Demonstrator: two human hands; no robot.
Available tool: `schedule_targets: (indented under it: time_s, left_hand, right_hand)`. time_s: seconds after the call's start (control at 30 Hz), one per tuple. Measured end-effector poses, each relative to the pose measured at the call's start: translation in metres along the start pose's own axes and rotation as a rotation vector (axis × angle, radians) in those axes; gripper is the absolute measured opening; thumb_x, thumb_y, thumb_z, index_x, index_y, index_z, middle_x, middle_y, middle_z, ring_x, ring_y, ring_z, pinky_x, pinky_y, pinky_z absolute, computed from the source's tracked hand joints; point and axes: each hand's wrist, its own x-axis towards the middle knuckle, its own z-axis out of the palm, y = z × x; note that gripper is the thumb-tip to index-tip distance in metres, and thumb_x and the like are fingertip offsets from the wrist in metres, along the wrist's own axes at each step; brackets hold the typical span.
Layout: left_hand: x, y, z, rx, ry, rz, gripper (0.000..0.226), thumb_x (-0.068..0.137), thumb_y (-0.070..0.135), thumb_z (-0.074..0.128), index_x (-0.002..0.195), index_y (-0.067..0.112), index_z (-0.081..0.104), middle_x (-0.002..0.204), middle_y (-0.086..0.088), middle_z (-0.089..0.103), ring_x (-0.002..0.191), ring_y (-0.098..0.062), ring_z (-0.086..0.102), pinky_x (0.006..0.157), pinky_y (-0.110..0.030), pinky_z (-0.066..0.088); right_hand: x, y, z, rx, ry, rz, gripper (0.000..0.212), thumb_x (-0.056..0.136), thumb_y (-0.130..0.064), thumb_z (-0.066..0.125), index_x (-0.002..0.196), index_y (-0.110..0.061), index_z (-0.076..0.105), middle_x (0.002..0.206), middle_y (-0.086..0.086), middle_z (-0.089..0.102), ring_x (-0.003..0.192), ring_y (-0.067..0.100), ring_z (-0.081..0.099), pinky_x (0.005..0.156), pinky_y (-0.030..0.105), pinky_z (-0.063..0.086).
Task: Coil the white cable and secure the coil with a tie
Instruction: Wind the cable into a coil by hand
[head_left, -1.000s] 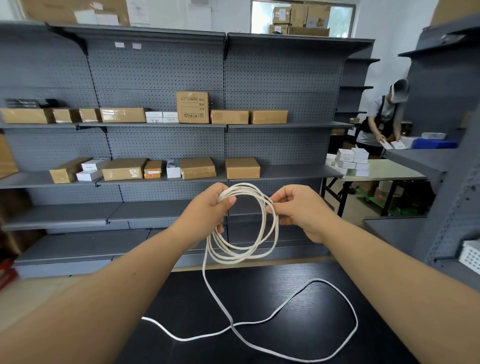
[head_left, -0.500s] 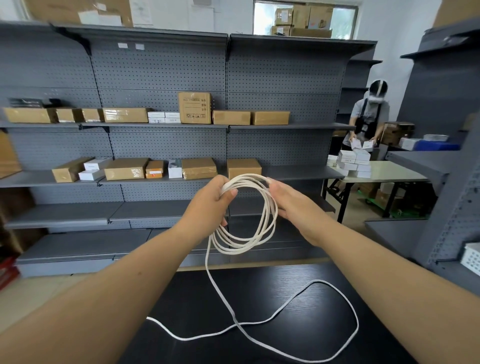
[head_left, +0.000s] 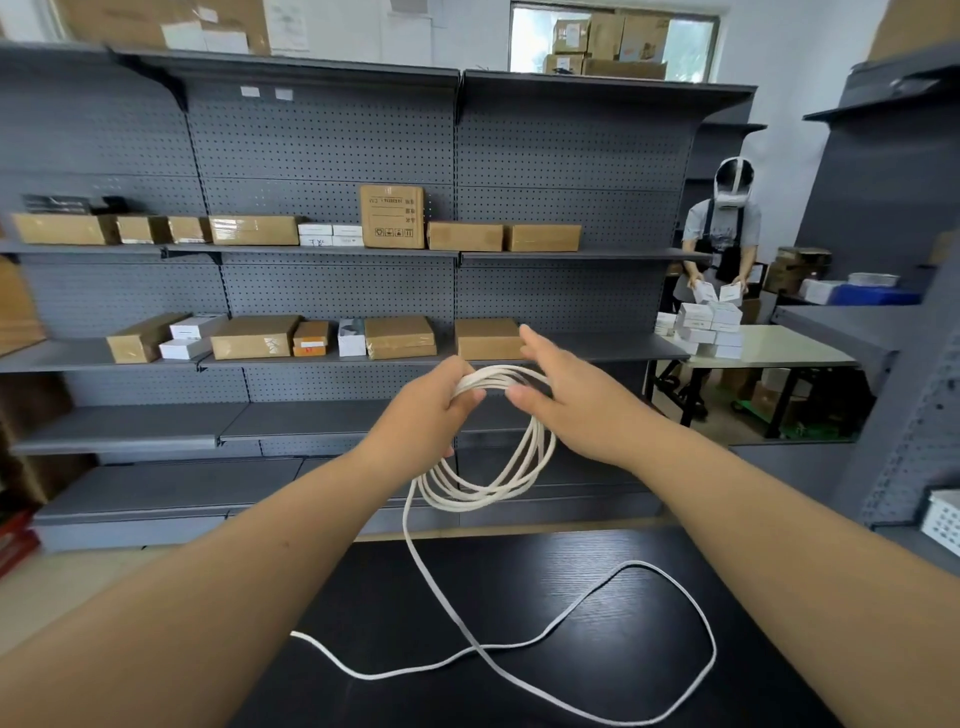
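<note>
A long white flat cable (head_left: 480, 496) is partly gathered into a coil of several loops, held up in the air above the far edge of a black wood-grain table (head_left: 597, 675). The left hand (head_left: 428, 415) grips the top of the coil, its fingers curled round the bunched strands with the thumb pressed over them. The right hand (head_left: 576, 410) is just beside it at the coil's upper right, its fingers (head_left: 535, 345) straight and spread wide, pointing up and away, and its thumb (head_left: 522, 397) close against the strands; whether the palm touches the cable cannot be told. From the bottom of the coil one strand drops to the table, sweeps in a broad loop toward the right edge, crosses itself near the middle, and ends loose toward the left edge. Behind the table stands grey metal shelving (head_left: 322, 150) with a perforated back, carrying brown cardboard boxes (head_left: 400, 338) and small white boxes. Far right, another person (head_left: 722, 234) stands at a pale table (head_left: 789, 348) stacked with white boxes.
</note>
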Motion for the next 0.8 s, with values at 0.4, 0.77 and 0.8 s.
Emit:
schedule_targets:
  time_s: [0.4, 0.77, 0.8]
  left_hand:
    - [0.007, -0.002, 0.003, -0.251, 0.063, -0.021, 0.011, 0.093, 0.025, 0.054, 0.088, 0.015, 0.056, 0.071, 0.002, 0.053, 0.059, -0.011, 0.051, 0.058, -0.022, 0.045]
    - [0.001, -0.012, 0.01, -0.882, -0.105, -0.325, 0.009, 0.089, 0.02, 0.059, 0.085, 0.013, 0.064, 0.063, 0.002, 0.056, 0.064, -0.011, 0.054, 0.073, -0.028, 0.042]
    - [0.001, -0.011, 0.01, -0.876, -0.125, -0.325, 0.009, 0.089, 0.021, 0.059, 0.085, 0.014, 0.064, 0.066, 0.002, 0.059, 0.067, -0.011, 0.056, 0.078, -0.03, 0.045]
  right_hand:
    - [0.004, -0.003, 0.026, 0.187, 0.134, 0.055, 0.025, 0.099, -0.026, 0.038, 0.104, -0.005, 0.052, 0.07, -0.006, 0.045, 0.071, 0.02, 0.049, 0.073, 0.037, 0.044]
    - [0.006, 0.013, 0.015, 0.654, 0.428, 0.176, 0.02, 0.098, -0.027, 0.039, 0.084, -0.025, 0.054, 0.055, -0.005, 0.04, 0.051, 0.011, 0.042, 0.067, 0.042, 0.044]
    - [0.005, 0.014, 0.014, 0.668, 0.45, 0.178, 0.02, 0.098, -0.027, 0.039, 0.084, -0.026, 0.054, 0.055, -0.005, 0.04, 0.051, 0.01, 0.042, 0.067, 0.042, 0.044]
